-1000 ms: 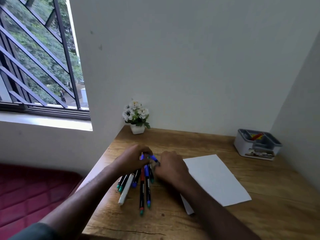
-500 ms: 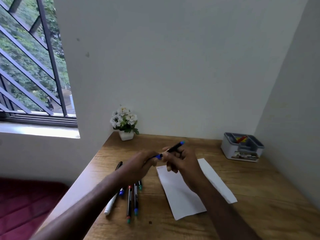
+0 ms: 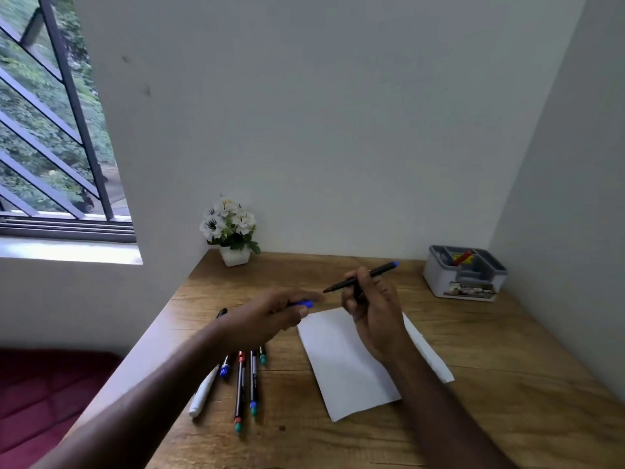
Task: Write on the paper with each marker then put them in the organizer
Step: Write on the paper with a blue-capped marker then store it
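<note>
My right hand (image 3: 372, 308) grips a black marker (image 3: 362, 276) with a blue end, uncapped, its tip pointing left above the white paper (image 3: 341, 360). My left hand (image 3: 270, 316) holds the marker's blue cap (image 3: 304, 303) just left of that tip. Several more markers (image 3: 241, 384) lie in a loose row on the wooden desk under my left forearm, a white one (image 3: 203, 394) among them. The grey organizer (image 3: 465, 274) stands at the back right corner with a red item in it.
A small white pot of white flowers (image 3: 233, 231) stands at the desk's (image 3: 507, 384) back left corner. White walls close the desk at the back and right. A barred window is at the left, and a red cushion lies below the desk's left edge.
My hands lifted the blue marker off the pile and pulled its cap off; the two hands have moved apart. The view shifted so the paper now lies under my right hand.
</note>
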A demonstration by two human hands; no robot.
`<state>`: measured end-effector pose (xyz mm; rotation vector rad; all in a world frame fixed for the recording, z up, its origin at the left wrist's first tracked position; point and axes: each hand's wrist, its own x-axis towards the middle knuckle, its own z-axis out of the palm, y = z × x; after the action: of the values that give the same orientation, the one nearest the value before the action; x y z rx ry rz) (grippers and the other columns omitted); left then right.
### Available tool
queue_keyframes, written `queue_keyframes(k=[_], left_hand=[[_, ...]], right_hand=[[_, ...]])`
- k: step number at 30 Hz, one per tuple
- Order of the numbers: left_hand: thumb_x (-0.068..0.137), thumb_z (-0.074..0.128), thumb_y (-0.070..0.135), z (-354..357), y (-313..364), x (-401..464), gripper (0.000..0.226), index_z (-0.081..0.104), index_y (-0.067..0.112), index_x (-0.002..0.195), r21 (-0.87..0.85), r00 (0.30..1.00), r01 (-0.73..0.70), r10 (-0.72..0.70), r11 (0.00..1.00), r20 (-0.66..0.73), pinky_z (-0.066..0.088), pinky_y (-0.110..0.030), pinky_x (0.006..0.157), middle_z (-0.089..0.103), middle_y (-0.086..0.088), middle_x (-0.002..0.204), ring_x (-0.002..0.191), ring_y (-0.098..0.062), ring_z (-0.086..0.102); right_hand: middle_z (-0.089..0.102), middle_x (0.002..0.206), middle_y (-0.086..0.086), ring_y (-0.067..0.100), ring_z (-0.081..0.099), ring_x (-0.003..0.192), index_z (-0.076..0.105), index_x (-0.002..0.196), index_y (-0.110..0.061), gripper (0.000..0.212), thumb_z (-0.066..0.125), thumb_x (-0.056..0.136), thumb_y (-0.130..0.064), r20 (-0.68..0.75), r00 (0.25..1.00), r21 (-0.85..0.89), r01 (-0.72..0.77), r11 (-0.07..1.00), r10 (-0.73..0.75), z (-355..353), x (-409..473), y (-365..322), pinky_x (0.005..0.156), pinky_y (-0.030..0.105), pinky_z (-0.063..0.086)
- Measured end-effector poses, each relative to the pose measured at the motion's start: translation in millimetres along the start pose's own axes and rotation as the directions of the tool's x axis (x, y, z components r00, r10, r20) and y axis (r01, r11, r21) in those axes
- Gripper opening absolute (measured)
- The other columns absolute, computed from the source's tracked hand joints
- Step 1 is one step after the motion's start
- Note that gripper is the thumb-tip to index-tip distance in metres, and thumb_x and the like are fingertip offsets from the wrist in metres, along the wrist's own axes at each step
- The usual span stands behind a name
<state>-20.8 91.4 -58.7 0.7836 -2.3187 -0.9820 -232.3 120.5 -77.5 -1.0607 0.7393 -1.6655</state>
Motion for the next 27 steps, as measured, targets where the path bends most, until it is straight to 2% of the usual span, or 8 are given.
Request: queue_keyframes(k=[3,5,7,11,14,17,21,27], left_hand=[[0.102,0.047,0.016,-7,-17,10,0.026,0.062,0.021,0.122,0.086,0.997,0.078,-0.075,0.993,-0.035,0.048,-0.022,0.069,0.064,0.007,0.078,0.072,-0.005,0.058],[0.100,0.049,0.018,-11,-31,22,0.019,0.062,0.025,0.111,0.167,0.987,0.139,-0.124,0.976,-0.099,0.046,-0.025,0.072,0.065,0.006,0.085,0.077,-0.006,0.059],[0.097,0.054,0.021,-13,-44,33,0.011,0.061,0.028,0.103,0.234,0.972,0.205,-0.170,0.950,-0.160,0.043,-0.025,0.073,0.062,0.006,0.091,0.082,-0.008,0.058],[0.087,0.068,0.033,-11,-69,52,0.013,0.062,0.032,0.098,0.299,0.963,0.269,-0.247,0.916,-0.109,0.045,-0.024,0.074,0.061,0.011,0.098,0.090,-0.005,0.057],[0.081,0.073,0.043,-8,-85,60,0.023,0.065,0.035,0.101,0.331,0.970,0.240,-0.235,0.913,-0.054,0.047,-0.025,0.082,0.062,0.014,0.105,0.097,-0.005,0.057],[0.082,0.073,0.042,-4,-92,65,0.028,0.068,0.031,0.106,0.341,0.980,0.200,-0.195,0.918,-0.050,0.045,-0.020,0.078,0.064,0.014,0.106,0.095,-0.003,0.057],[0.084,0.074,0.033,-1,-91,67,0.024,0.071,0.022,0.105,0.378,0.989,0.145,-0.127,0.914,-0.074,0.041,-0.017,0.071,0.064,0.014,0.095,0.083,0.000,0.055],[0.088,0.068,0.040,-3,-81,63,0.024,0.073,0.021,0.101,0.348,0.992,0.130,-0.121,0.928,-0.045,0.053,-0.031,0.076,0.068,0.009,0.093,0.084,-0.006,0.060]], right_hand=[[0.058,0.062,0.009,0.016,0.049,0.054,0.069,0.075,-0.013,0.014,0.074,0.087,-0.016,-0.059,0.996,-0.048,0.063,0.997,-0.066,-10,0,2,0.054,0.026,0.041],[0.056,0.063,0.011,0.018,0.048,0.058,0.064,0.069,-0.016,0.017,0.076,0.080,-0.016,-0.086,0.992,-0.240,0.072,0.968,-0.095,-12,-3,11,0.058,0.030,0.042],[0.061,0.067,0.015,0.019,0.054,0.062,0.063,0.074,-0.012,0.014,0.071,0.086,-0.014,-0.105,0.989,-0.466,0.046,0.883,-0.107,-12,-6,22,0.062,0.031,0.046],[0.074,0.076,0.011,0.017,0.063,0.061,0.068,0.085,-0.004,0.017,0.055,0.096,-0.001,-0.085,0.996,-0.592,-0.067,0.803,0.021,-6,-7,34,0.061,0.025,0.051],[0.074,0.078,0.006,0.012,0.063,0.064,0.070,0.077,-0.006,0.020,0.059,0.094,-0.004,-0.081,0.993,-0.697,-0.120,0.707,0.090,-10,-4,38,0.060,0.022,0.048],[0.069,0.072,-0.001,0.009,0.061,0.066,0.069,0.070,-0.011,0.018,0.068,0.087,-0.007,-0.069,0.991,-0.764,-0.124,0.633,0.111,-13,9,34,0.057,0.018,0.044],[0.066,0.066,0.007,0.006,0.058,0.062,0.061,0.067,-0.004,0.014,0.068,0.079,-0.003,0.007,0.996,-0.834,-0.045,0.550,0.091,-11,28,34,0.054,0.016,0.042],[0.054,0.055,-0.008,0.000,0.048,0.055,0.054,0.057,-0.011,0.021,0.062,0.076,-0.006,0.024,0.996,-0.767,-0.041,0.640,0.092,-20,29,52,0.054,0.014,0.037]])
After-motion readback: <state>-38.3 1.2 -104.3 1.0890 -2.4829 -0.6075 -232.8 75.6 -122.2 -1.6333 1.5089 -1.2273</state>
